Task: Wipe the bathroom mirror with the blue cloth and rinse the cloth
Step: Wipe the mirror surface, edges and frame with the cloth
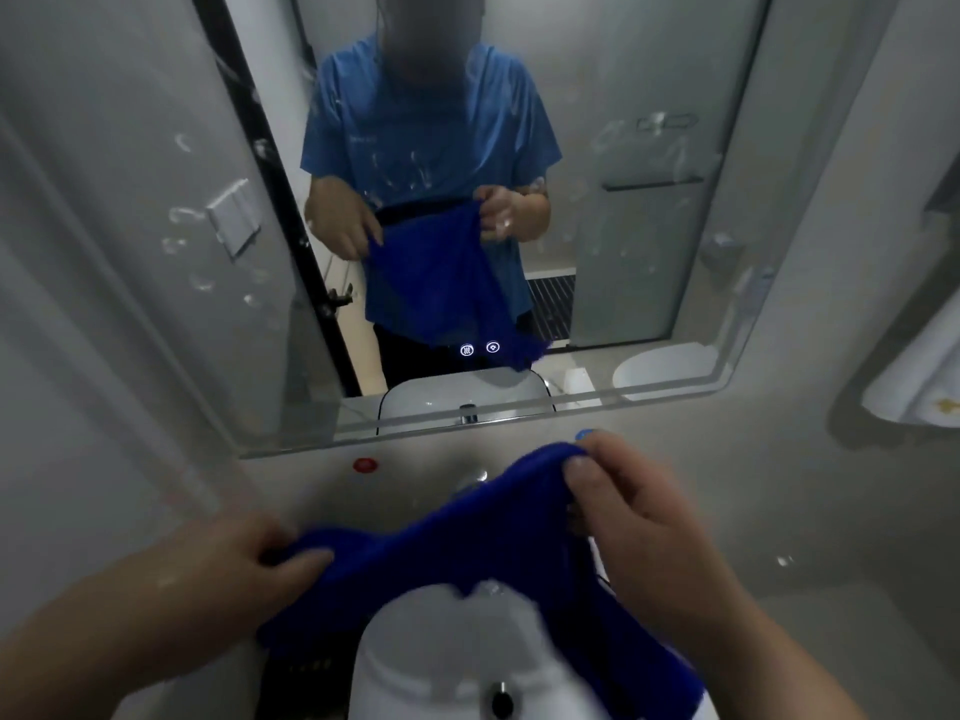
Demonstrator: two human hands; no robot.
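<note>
Cloth (441,553) stretched between both hands over sink (452,657), 6 o'clock from mirror (623,252). Left hand (249,558) pinches left edge; right hand (623,517) pinches upper corner, fingers curled. Mirror carries white smears at 9 and 3 o'clock: wiping judged unfinished, rinse pending, no running water visible. Grey wall; white towel (914,376) at 3 o'clock.

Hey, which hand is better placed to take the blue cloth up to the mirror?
Probably the right hand: it pinches the blue cloth at its raised edge, just below the mirror, while the left hand grips it lower and farther from the glass.
</note>
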